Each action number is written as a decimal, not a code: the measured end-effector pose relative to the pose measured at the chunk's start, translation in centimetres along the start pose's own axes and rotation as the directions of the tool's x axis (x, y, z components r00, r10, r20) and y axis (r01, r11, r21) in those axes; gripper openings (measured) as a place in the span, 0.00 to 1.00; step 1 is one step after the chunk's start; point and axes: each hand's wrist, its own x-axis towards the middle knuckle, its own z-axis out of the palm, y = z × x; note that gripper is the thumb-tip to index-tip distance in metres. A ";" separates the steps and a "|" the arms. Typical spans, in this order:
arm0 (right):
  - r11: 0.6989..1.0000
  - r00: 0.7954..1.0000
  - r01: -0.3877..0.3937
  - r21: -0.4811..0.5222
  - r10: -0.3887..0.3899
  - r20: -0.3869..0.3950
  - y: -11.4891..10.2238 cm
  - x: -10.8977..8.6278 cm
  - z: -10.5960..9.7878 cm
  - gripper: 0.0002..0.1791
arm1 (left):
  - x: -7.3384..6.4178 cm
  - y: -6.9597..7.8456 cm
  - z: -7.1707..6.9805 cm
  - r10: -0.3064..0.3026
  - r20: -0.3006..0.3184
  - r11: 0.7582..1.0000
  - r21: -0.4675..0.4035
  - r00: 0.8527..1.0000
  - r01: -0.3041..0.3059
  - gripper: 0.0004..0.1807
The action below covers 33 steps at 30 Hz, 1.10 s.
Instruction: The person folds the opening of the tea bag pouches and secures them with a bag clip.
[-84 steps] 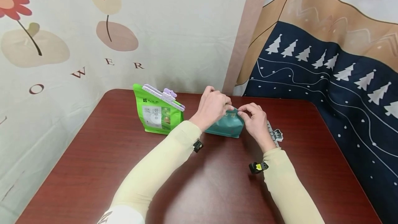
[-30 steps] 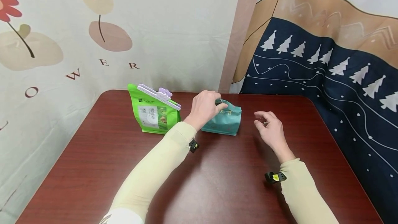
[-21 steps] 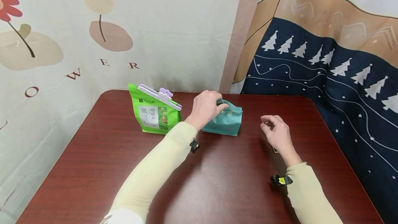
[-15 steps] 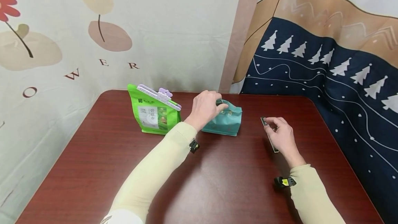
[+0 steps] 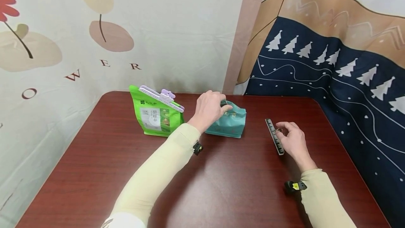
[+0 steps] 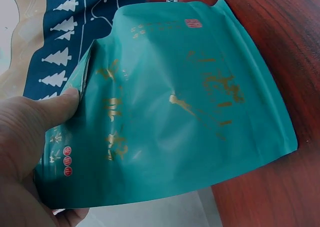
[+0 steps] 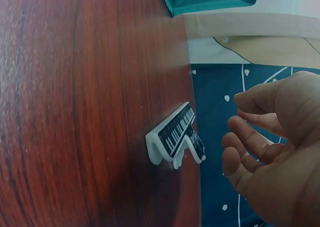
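My left hand (image 5: pixel 207 110) pinches the folded top of a teal tea bag (image 5: pixel 228 124) that stands on the table. Its thumb shows at the fold of the bag (image 6: pixel 165 102) in the left wrist view. To the right lies a sealing clip (image 5: pixel 274 137) with a black-and-white piano-key pattern and a handle at its side. My right hand (image 5: pixel 292 140) hovers just right of that clip with loosely bent fingers. The right wrist view shows a gap between the clip (image 7: pixel 175 134) and the fingers (image 7: pixel 247 137).
A green tea bag (image 5: pixel 156 115) stands left of the teal one, with a lilac clip (image 5: pixel 162 97) along its slanted top. The dark red table (image 5: pixel 221 185) ends at printed curtains (image 5: pixel 190 45) behind and a navy tree-patterned cloth (image 5: pixel 319 69) at the right.
My right hand has left the top of the teal bag and moved right, past the sealing clip, uncovering it. My left hand stays on the bag's fold.
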 end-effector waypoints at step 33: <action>0.981 0.972 -0.156 -0.116 0.174 0.161 2.7 0.0 -0.1 0.23 | 0.1 0.3 0.3 0.052 -0.033 0.996 0.079 0.998 -0.049 0.16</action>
